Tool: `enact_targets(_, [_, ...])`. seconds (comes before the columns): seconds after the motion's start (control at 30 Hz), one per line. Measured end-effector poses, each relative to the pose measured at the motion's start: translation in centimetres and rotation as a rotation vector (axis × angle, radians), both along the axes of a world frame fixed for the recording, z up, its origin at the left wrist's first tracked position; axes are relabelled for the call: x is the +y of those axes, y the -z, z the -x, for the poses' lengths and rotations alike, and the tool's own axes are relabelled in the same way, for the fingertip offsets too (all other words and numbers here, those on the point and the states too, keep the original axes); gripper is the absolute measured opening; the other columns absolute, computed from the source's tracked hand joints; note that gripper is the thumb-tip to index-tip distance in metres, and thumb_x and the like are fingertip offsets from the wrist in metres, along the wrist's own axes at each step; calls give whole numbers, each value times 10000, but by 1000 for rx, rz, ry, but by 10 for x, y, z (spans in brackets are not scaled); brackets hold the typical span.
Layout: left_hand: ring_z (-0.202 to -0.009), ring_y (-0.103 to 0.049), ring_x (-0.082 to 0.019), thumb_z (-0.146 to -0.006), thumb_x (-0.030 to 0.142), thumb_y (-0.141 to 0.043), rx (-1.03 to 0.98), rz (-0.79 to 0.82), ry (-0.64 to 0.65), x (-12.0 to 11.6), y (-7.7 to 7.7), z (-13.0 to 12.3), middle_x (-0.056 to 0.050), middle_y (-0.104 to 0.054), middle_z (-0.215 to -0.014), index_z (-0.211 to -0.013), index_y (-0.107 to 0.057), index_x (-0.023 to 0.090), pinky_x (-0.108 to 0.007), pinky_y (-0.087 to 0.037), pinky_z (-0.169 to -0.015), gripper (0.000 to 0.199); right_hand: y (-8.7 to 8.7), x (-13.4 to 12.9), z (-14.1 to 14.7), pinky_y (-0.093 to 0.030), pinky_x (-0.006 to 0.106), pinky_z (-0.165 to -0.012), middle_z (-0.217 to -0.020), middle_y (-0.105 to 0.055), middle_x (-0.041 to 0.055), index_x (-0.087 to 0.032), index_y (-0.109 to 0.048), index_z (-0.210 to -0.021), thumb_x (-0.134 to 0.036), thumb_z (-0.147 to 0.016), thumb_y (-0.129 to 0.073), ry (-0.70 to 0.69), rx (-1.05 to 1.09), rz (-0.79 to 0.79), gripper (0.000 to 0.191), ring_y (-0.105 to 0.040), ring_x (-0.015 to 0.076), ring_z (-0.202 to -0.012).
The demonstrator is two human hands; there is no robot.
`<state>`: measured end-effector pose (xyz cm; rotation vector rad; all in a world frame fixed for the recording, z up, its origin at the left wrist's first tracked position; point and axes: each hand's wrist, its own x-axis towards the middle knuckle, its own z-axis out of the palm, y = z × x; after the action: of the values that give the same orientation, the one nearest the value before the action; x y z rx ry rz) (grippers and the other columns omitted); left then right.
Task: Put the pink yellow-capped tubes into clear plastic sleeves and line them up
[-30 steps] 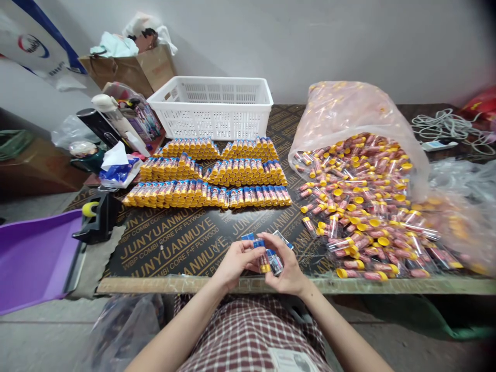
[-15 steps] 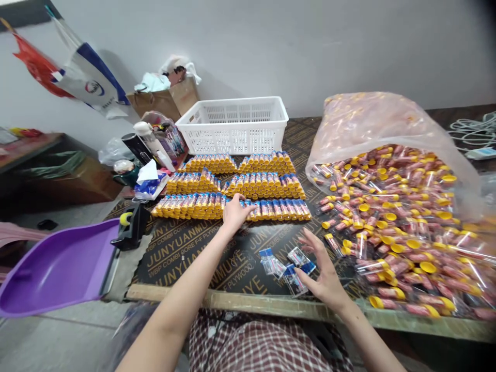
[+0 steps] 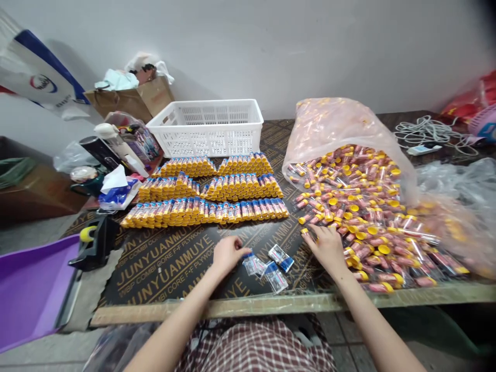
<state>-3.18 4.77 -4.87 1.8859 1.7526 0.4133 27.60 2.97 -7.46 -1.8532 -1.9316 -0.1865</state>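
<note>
A dark printed counter (image 3: 170, 263) is carrying everything. On its right, a big clear bag (image 3: 337, 119) is lying open, spilling yellow-capped tubes (image 3: 372, 212) toward the front edge. A white basket (image 3: 209, 134) is standing at the back, and stacked tubes (image 3: 240, 209) with blue tops are sitting in rows before it. A tape dispenser (image 3: 95, 240) is resting at the left. The right hand (image 3: 327, 248) is reaching into the near side of the spill, fingers parted and touching a tube. The left hand (image 3: 230, 253) is curling, thumb and forefinger meeting at the small printed labels (image 3: 267, 266).
</note>
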Motion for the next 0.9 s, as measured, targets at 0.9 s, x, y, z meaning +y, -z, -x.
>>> enact_targets(0.9, [-535, -589, -119, -512, 347, -789, -1231, 337, -508, -27, 0, -17, -8, -645, -604, -775, -596, 145, -232, -487, -543, 384, -51, -66, 110, -493, 355, -851, -1039, -637, 84, -211, -653, -980, -219, -825, -543, -249, 996, 85, 190, -587, 214, -998])
